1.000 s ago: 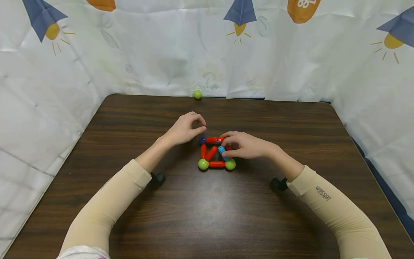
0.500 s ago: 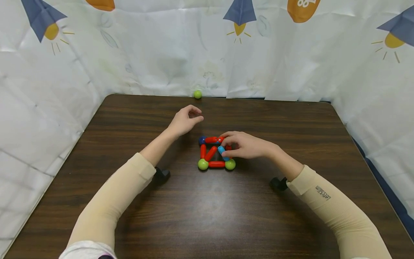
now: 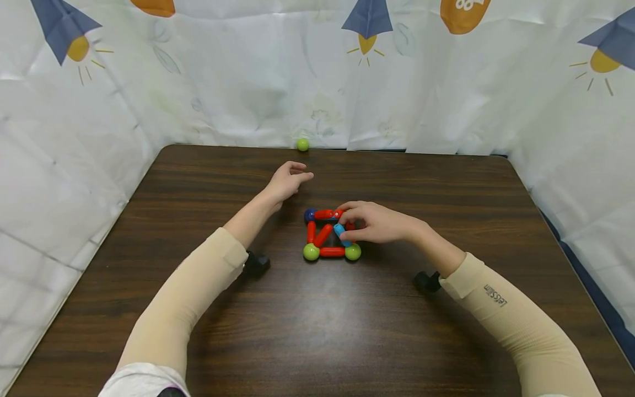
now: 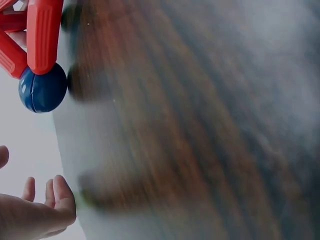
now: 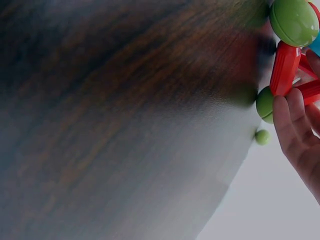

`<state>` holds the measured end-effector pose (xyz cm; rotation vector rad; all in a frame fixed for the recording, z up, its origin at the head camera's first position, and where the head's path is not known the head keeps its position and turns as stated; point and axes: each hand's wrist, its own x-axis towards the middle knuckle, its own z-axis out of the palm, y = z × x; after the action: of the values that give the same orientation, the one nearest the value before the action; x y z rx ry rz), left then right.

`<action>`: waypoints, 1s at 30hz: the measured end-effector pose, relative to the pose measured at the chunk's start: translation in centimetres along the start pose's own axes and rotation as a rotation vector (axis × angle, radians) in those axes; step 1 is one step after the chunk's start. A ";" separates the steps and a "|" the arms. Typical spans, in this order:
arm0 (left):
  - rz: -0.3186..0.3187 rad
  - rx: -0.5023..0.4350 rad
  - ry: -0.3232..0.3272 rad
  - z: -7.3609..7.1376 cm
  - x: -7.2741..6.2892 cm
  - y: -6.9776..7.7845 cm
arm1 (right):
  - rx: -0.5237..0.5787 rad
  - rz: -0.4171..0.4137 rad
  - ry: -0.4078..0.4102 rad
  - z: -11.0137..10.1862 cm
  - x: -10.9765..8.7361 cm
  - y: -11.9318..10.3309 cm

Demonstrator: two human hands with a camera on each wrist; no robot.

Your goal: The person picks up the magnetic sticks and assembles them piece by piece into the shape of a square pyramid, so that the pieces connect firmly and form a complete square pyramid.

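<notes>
In the head view, a small frame of red magnetic rods stands mid-table. Its near corners are green balls, and a dark blue ball forms the far left corner. My right hand is at the frame's right side, thumb and fingers pinching a slanting light blue rod; it partly hides the far right corner. In the right wrist view, fingertips also touch a red rod. Beyond the frame, my left hand reaches out with nothing in its loosely extended fingers, apart from the blue ball.
A loose green ball lies at the far edge of the brown wooden table, by a white patterned curtain. Black wrist cameras hang under both forearms.
My left hand has moved away from the blue ball toward the table's far edge, its fingers straightening somewhat. The right hand and the rod frame stay practically where they were.
</notes>
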<state>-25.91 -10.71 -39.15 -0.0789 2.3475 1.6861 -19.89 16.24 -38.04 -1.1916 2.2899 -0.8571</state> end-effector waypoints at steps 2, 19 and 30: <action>-0.013 -0.030 0.003 0.2 0.2 0.0 | -0.005 0.000 0.002 0.0 0.0 0.1; -0.031 0.020 0.011 0.7 1.3 -0.4 | -0.007 0.004 0.004 0.1 -0.1 0.1; -0.061 0.008 0.037 0.8 1.6 -0.4 | 0.002 0.005 0.004 0.1 -0.1 -0.1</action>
<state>-27.21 -9.92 -40.11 -0.1805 2.3533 1.6611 -19.72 16.28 -38.07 -1.1840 2.2936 -0.8610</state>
